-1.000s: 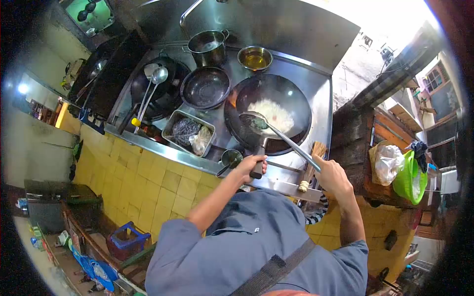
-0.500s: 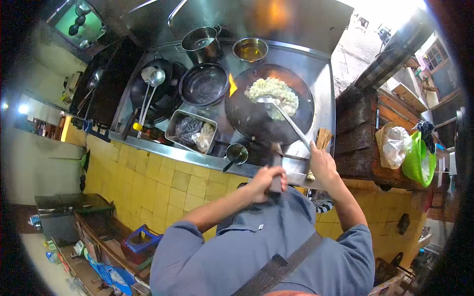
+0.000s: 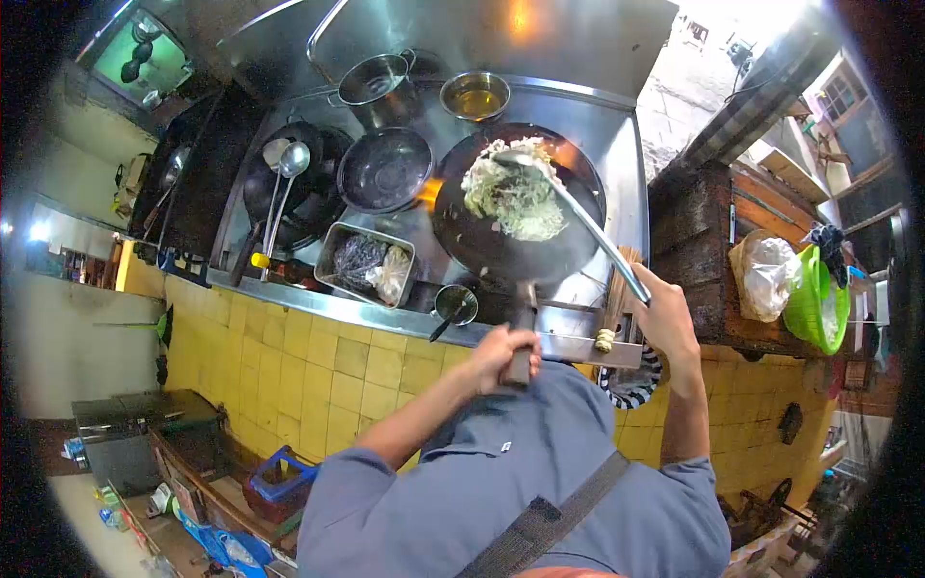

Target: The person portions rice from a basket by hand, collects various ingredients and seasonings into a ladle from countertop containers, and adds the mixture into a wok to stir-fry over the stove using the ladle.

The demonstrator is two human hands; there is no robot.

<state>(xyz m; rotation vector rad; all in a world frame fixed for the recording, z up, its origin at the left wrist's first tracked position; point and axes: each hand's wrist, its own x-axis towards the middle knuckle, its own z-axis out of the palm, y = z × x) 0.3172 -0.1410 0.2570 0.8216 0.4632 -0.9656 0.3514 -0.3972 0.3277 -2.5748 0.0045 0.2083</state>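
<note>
My left hand is closed around the handle of a large dark wok on the stove. With my right hand I grip the end of a long-handled metal spatula. Its head reaches into the far side of the wok and touches the pale, shredded food, whose kind I cannot tell for certain. Orange flame shows at the wok's left rim, and some haze hangs over its near side.
Left of the wok stand a black pan, a tray of bagged food and a small pot. Behind are a tall pot and a bowl of yellowish liquid. A bundled stick brush leans near my right hand.
The spatula head has moved to the wok's far side, and my right hand has shifted right. The food is turned over and spread. My left hand has moved slightly left with the wok handle.
</note>
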